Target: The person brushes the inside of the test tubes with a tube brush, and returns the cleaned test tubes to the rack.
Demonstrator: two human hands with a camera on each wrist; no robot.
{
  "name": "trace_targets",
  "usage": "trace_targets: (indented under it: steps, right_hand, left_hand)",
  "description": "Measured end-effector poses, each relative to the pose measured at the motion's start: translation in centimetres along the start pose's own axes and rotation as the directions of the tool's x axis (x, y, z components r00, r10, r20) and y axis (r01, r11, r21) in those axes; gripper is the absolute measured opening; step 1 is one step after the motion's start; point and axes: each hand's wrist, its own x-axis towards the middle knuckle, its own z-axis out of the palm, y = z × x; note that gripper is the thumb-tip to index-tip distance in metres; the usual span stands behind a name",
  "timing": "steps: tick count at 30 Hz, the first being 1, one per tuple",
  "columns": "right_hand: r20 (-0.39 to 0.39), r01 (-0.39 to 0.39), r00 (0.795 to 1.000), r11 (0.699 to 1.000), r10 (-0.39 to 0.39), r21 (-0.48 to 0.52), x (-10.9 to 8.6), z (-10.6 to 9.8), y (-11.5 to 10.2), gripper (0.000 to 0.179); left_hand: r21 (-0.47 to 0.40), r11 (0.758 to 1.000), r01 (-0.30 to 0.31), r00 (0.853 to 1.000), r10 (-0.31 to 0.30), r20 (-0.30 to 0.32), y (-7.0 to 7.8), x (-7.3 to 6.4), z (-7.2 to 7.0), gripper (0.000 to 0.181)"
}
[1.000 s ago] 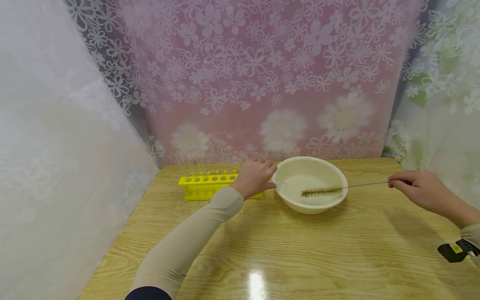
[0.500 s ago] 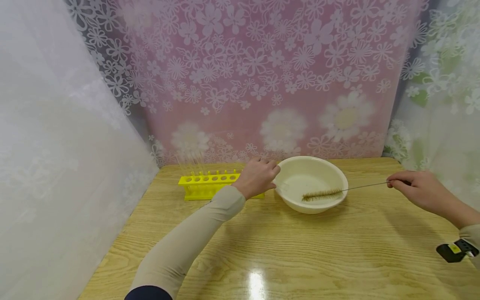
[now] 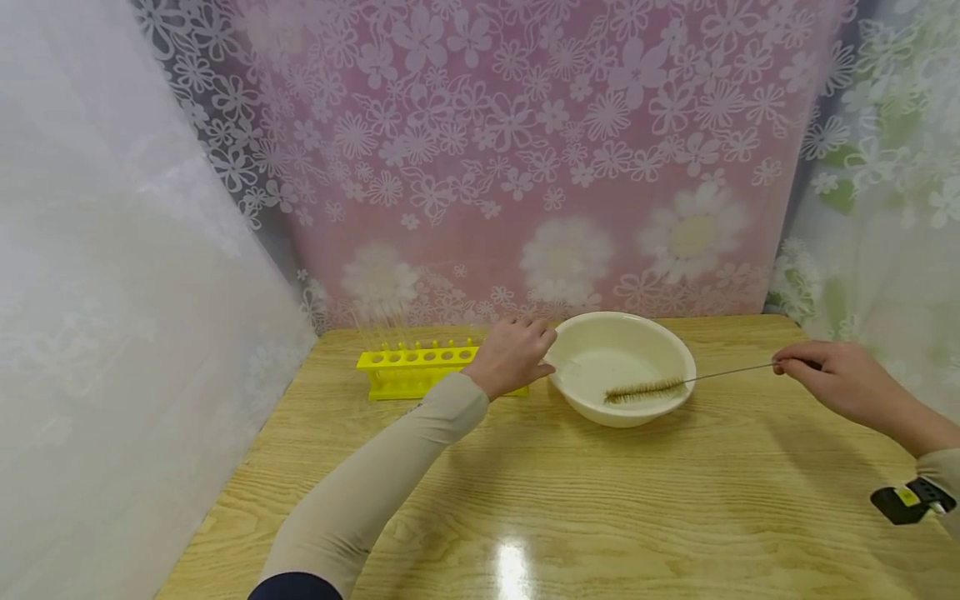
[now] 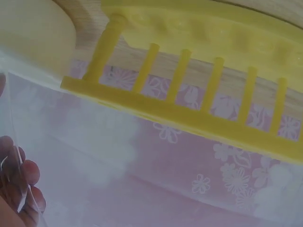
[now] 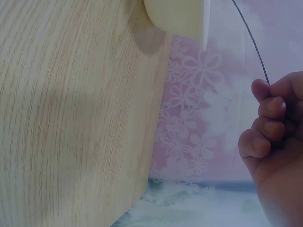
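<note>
My left hand (image 3: 513, 354) hovers at the left rim of a cream bowl (image 3: 622, 317), fingers curled round what looks like a clear test tube (image 3: 563, 367) whose end reaches over the rim. In the left wrist view the fingers (image 4: 19, 189) show through clear glass. My right hand (image 3: 825, 379) pinches the thin wire handle of a test-tube brush (image 3: 645, 388). The brush's brown bristle end lies inside the bowl on its right side. In the right wrist view the wire (image 5: 248, 40) runs up from my curled fingers (image 5: 270, 137) toward the bowl (image 5: 177, 16).
A yellow test-tube rack (image 3: 412, 360) stands left of the bowl, with clear tubes upright at its left end; its posts fill the left wrist view (image 4: 189, 118). Flowered curtains close in the wooden table (image 3: 600, 500) at the back and both sides. A black wrist device (image 3: 911, 500) sits at the right edge.
The brush head has dipped slightly lower in the bowl. Both hands have barely shifted.
</note>
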Motion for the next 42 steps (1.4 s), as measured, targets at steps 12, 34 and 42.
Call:
trace_targets:
  steps: [12, 34, 42]
  right_hand:
    - [-0.005, 0.004, 1.0, 1.0, -0.004, 0.004, 0.1, 0.0, 0.1, 0.023]
    - [-0.001, -0.024, 1.0, 0.997, 0.024, 0.07, 0.1, 1.0, -0.1, 0.024]
    - [0.011, -0.02, 1.0, 0.997, 0.019, 0.081, 0.3, 1.4, -0.2, 0.024]
  left_hand:
    - [-0.25, 0.939, 0.237, 0.972, -0.226, 0.069, 0.0, -0.7, 0.8, 0.058]
    - [-0.853, 0.233, 0.467, 0.779, -0.564, 0.272, -1.2, -1.9, 0.3, 0.021]
    - [-0.953, -0.014, 0.301, 0.678, -0.7, 0.224, -2.8, -1.7, 0.0, 0.022]
